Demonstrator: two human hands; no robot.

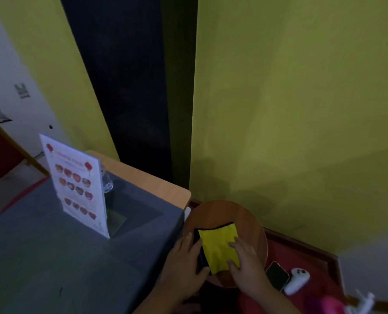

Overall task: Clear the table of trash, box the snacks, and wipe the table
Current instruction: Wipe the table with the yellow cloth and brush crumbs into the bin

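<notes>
While both hands work on the yellow cloth (219, 245), the grey tabletop (52, 257) lies just to the left of the left hand (184, 261), carrying an upright menu card (75, 186) and a clear glass (107, 184) behind it, both well beyond the hands.

The cloth rests on a round wooden stool top (243, 218) directly under the hands, not on the tabletop. A dark layer shows along its far and left edges; whether this is the cloth's underside or a separate item cannot be told.

Left hand: fingers extended along the cloth's left edge, thumb tucked under the dark near corner, so it appears to grip that edge. Right hand (245, 259): fingers straight, pressing flat on the cloth's right side, nothing enclosed.

Orientation: the cloth's long axis runs from the near edge, between the two hands, away toward the far-right; the far short edge faces the wall.

Procedure, as judged:
1. Keep the right hand flat to stop the cloth sliding.
2. Gather the left edge fully, both layers together.
3. Lift clear of the stool before moving left to the tabletop.
4. Wipe around the menu card and glass rather than into them.

A phone (277, 276) and a white controller (298, 281) lie just right of the right hand.
</notes>
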